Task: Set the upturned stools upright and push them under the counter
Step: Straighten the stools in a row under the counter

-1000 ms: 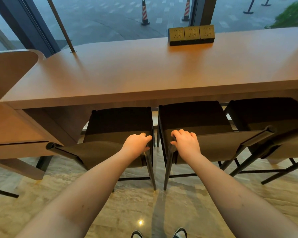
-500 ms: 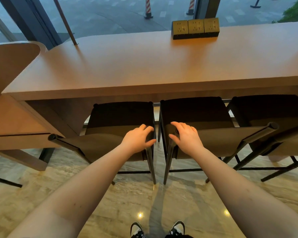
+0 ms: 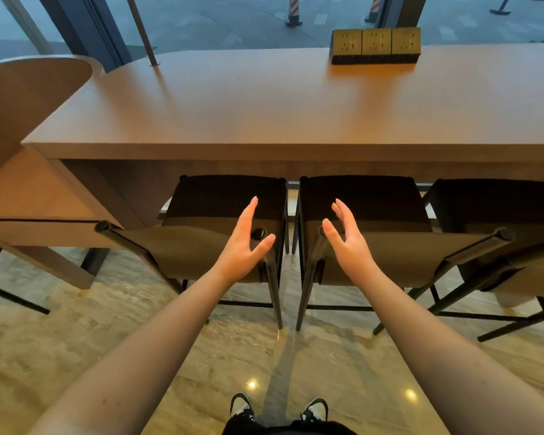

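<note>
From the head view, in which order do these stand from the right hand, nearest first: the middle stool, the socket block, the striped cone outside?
1. Middle stool: directly under the open right hand, at the counter's near edge.
2. Socket block: on the counter at its far edge, by the window.
3. Striped cone: outside on the pavement, beyond the glass.

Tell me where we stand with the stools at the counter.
Done: left stool and middle stool stand upright, seats tucked under the counter; a third stool sits likewise. In hand: nothing; left hand and right hand are open above the backrests. Left: no upturned stool shows.
</note>
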{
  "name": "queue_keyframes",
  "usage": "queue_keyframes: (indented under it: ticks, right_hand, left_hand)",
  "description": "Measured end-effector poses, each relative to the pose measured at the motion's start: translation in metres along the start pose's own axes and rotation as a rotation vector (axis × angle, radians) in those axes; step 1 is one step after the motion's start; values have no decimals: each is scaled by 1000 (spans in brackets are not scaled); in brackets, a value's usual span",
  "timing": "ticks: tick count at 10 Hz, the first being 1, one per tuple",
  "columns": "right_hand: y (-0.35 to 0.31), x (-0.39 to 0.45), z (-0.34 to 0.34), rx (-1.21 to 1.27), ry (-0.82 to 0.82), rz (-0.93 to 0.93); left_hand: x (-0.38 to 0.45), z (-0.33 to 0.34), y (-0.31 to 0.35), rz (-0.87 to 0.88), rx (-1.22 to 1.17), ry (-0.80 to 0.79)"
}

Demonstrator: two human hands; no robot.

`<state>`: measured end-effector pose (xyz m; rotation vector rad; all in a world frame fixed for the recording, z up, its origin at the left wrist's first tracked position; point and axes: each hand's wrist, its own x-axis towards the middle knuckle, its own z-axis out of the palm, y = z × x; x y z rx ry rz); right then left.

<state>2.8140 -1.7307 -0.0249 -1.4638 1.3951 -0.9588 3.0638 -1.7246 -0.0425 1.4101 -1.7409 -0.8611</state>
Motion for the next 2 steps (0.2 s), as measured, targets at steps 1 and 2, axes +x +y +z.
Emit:
queue_keyframes:
  ticks: [1,2]
  right_hand:
    - [0,-6,-1,6,-13,0]
    - [-5,-10,-1,21,8,-20]
  left_hand:
    - [-3,1,3,-20,-57,51]
    - [-8,-1,1,-27,-75,91]
